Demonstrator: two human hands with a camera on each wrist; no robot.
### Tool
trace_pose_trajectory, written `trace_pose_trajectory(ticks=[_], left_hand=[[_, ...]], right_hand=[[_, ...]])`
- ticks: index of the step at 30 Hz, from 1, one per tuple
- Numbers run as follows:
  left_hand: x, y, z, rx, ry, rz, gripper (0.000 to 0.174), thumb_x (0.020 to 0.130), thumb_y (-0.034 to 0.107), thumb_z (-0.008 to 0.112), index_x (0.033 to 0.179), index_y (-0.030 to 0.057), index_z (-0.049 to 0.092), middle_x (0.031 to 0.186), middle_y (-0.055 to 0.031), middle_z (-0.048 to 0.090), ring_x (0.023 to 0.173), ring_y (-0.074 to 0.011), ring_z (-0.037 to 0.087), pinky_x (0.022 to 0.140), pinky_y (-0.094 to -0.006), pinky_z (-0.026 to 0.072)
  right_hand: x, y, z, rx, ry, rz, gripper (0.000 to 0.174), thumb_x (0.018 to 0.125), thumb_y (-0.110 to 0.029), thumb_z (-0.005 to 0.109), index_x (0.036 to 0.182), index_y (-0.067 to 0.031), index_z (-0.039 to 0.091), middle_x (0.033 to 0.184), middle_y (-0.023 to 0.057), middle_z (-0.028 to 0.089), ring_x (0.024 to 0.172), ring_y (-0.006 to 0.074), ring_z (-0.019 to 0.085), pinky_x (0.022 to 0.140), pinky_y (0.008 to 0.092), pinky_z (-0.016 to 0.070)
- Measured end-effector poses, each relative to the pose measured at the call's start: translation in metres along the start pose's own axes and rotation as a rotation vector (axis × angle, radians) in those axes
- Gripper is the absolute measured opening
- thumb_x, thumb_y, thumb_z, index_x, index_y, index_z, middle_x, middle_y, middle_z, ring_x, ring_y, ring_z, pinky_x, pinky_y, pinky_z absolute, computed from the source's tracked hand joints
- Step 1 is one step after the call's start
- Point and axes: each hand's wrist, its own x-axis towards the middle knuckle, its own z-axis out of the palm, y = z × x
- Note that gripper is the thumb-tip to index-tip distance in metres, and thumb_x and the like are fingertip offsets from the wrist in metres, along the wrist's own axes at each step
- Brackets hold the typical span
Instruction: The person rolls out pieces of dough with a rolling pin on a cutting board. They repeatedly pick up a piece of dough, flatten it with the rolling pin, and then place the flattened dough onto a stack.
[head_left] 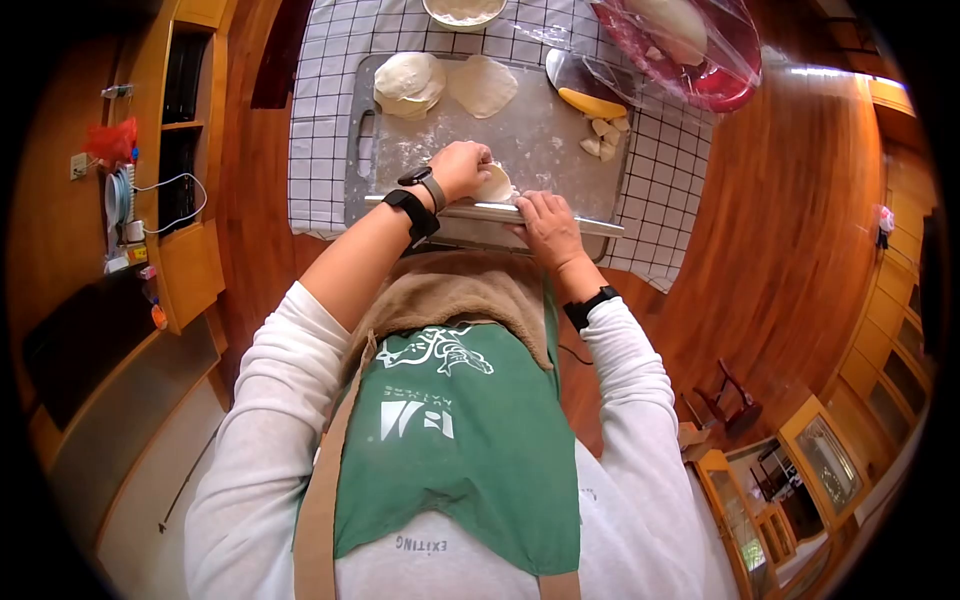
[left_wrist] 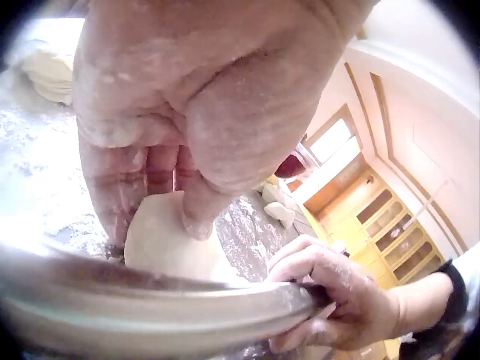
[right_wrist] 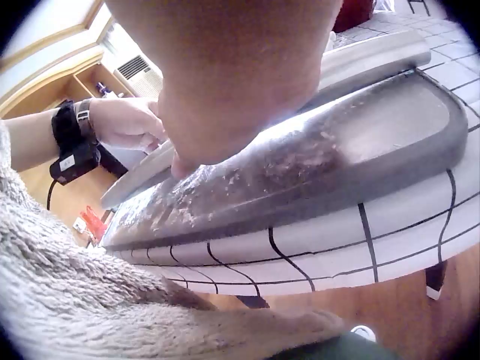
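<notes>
My left hand [head_left: 461, 170] pinches the edge of a small round dough wrapper [left_wrist: 169, 240], its thumb lying on top in the left wrist view. The wrapper lies on the floured cutting board [head_left: 545, 140], right beside a long silvery rolling pin [head_left: 590, 227]. My right hand [head_left: 548, 228] grips the pin toward its right end, fingers curled over it in the left wrist view. From the right wrist camera, the right hand [right_wrist: 232, 97] hides the middle of the pin and the wrapper.
A stack of wrappers [head_left: 409, 80] and a single wrapper [head_left: 483, 86] lie at the board's back. A yellow-handled knife [head_left: 592, 104] and several dough pieces [head_left: 600, 143] sit at right. Behind stand a plastic-covered red basin [head_left: 738, 92] and a bowl [head_left: 465, 24].
</notes>
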Motion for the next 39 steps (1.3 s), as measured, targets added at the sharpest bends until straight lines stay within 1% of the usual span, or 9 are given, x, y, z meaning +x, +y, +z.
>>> trace_pose_trajectory(ticks=[6, 8, 11, 13, 18, 22, 26, 31, 39], left_hand=[[-0.001, -0.001, 0.005, 0.172, -0.019, 0.005, 0.015, 0.075, 0.013, 0.065, 0.088, 0.0043, 0.068, 0.084, -0.0176, 0.066, 0.082, -0.0362, 0.063, 0.074, -0.0416, 0.0508], [0.001, 0.0, 0.006, 0.191, -0.004, 0.01, 0.011, 0.076, 0.013, 0.06, 0.08, 0.0066, 0.068, 0.08, -0.0182, 0.066, 0.08, -0.0371, 0.063, 0.073, -0.0449, 0.0506], [0.002, -0.005, 0.006, 0.195, -0.01, 0.017, 0.013, 0.076, 0.014, 0.063, 0.084, 0.0041, 0.067, 0.084, -0.0181, 0.066, 0.081, -0.0376, 0.062, 0.073, -0.0439, 0.05], [0.001, -0.001, 0.004, 0.156, 0.001, 0.028, 0.013, 0.077, 0.012, 0.061, 0.085, 0.0039, 0.067, 0.083, -0.0196, 0.065, 0.081, -0.0391, 0.061, 0.074, -0.0449, 0.0494], [0.003, -0.004, 0.006, 0.211, 0.026, 0.058, 0.014, 0.076, 0.014, 0.064, 0.086, 0.0048, 0.067, 0.084, -0.0185, 0.065, 0.081, -0.0376, 0.062, 0.073, -0.0438, 0.0502], [0.004, -0.006, 0.008, 0.176, 0.045, 0.044, 0.01, 0.075, 0.013, 0.061, 0.079, 0.0064, 0.068, 0.08, -0.0176, 0.066, 0.081, -0.0372, 0.063, 0.074, -0.0453, 0.0508], [0.005, -0.001, 0.005, 0.157, -0.005, 0.043, 0.009, 0.075, 0.012, 0.06, 0.078, 0.0067, 0.067, 0.079, -0.0171, 0.066, 0.08, -0.0374, 0.063, 0.073, -0.0442, 0.0514], [0.009, -0.005, 0.007, 0.172, 0.032, 0.056, 0.01, 0.074, 0.013, 0.061, 0.08, 0.0071, 0.067, 0.082, -0.017, 0.066, 0.081, -0.037, 0.063, 0.073, -0.0441, 0.0513], [0.004, -0.008, 0.01, 0.169, 0.01, 0.109, 0.011, 0.075, 0.01, 0.063, 0.084, 0.003, 0.062, 0.082, -0.0169, 0.065, 0.081, -0.0375, 0.062, 0.072, -0.0442, 0.0497]], right_hand=[[0.033, 0.002, 0.01, 0.031, 0.032, 0.079, 0.04, 0.082, -0.039, 0.062, 0.107, -0.0103, 0.053, 0.107, 0.0063, 0.054, 0.103, 0.0228, 0.051, 0.088, 0.037, 0.0393], [0.051, -0.003, 0.02, -0.083, 0.203, 0.406, 0.043, 0.087, -0.039, 0.056, 0.119, -0.0106, 0.05, 0.12, 0.0074, 0.05, 0.115, 0.0242, 0.045, 0.097, 0.0422, 0.0336], [0.048, -0.012, 0.033, -0.165, 0.203, 0.54, 0.052, 0.087, -0.036, 0.054, 0.132, -0.0117, 0.043, 0.132, 0.0063, 0.043, 0.126, 0.0242, 0.037, 0.104, 0.0462, 0.0271], [0.029, -0.022, 0.034, -0.234, 0.073, 0.487, 0.065, 0.087, -0.037, 0.052, 0.144, -0.0128, 0.032, 0.145, 0.0047, 0.035, 0.136, 0.0221, 0.029, 0.111, 0.0467, 0.0199], [0.067, -0.003, 0.026, -0.195, 0.162, 0.565, 0.07, 0.089, -0.042, 0.049, 0.147, -0.0115, 0.025, 0.151, 0.0037, 0.028, 0.14, 0.0206, 0.024, 0.114, 0.0491, 0.0152], [0.027, -0.026, 0.031, -0.112, 0.086, 0.451, 0.069, 0.093, -0.042, 0.044, 0.149, -0.0104, 0.02, 0.154, 0.0061, 0.024, 0.142, 0.0218, 0.02, 0.115, 0.0493, 0.0113], [0.066, -0.003, 0.026, -0.136, 0.167, 0.522, 0.072, 0.093, -0.046, 0.043, 0.149, -0.0093, 0.019, 0.155, 0.006, 0.021, 0.143, 0.0221, 0.018, 0.114, 0.05, 0.0136], [0.023, -0.032, 0.034, -0.086, 0.035, 0.465, 0.074, 0.093, -0.049, 0.041, 0.15, -0.0083, 0.017, 0.156, 0.0079, 0.019, 0.144, 0.0225, 0.017, 0.114, 0.0504, 0.0129], [0.038, -0.026, 0.041, -0.118, 0.092, 0.528, 0.083, 0.09, -0.057, 0.042, 0.151, -0.0095, 0.012, 0.157, 0.0078, 0.015, 0.144, 0.0224, 0.013, 0.115, 0.05, 0.0103]])
